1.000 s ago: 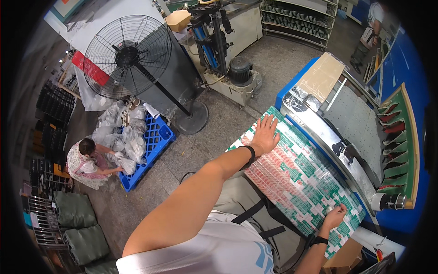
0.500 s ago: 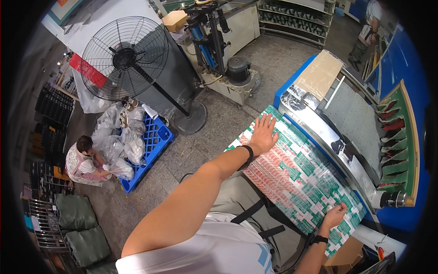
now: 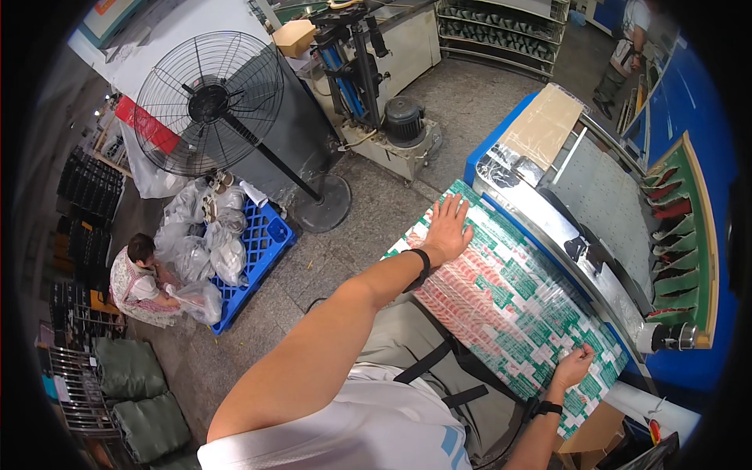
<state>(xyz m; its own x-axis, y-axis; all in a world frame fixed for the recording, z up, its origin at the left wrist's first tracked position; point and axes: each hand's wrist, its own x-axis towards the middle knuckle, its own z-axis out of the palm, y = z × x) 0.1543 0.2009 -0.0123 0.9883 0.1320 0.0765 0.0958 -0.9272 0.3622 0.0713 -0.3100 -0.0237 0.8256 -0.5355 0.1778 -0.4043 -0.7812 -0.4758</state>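
My left hand (image 3: 449,230) lies flat with fingers spread on the far left part of a board-like surface (image 3: 501,305) covered in glossy green, white and red printed material. Over the near right part of that surface, my right hand (image 3: 574,367) is closed, its fingertips drawn together. Whether anything is pinched between them is too small to tell. Alongside the printed surface runs a shiny metal-edged machine bed (image 3: 540,227). Both of my wrists carry black bands.
A green panel (image 3: 705,243) with dark and red flaps stands right of the machine. A large floor fan (image 3: 207,103) and a motor unit (image 3: 405,121) stand ahead. To the left, a person (image 3: 142,286) crouches beside a blue pallet (image 3: 270,229) with plastic bags. Another person (image 3: 623,55) stands far right.
Both of my hands stay in nearly the same places and poses. The crouching person has shifted a plastic bag slightly. The whole view has moved a little.
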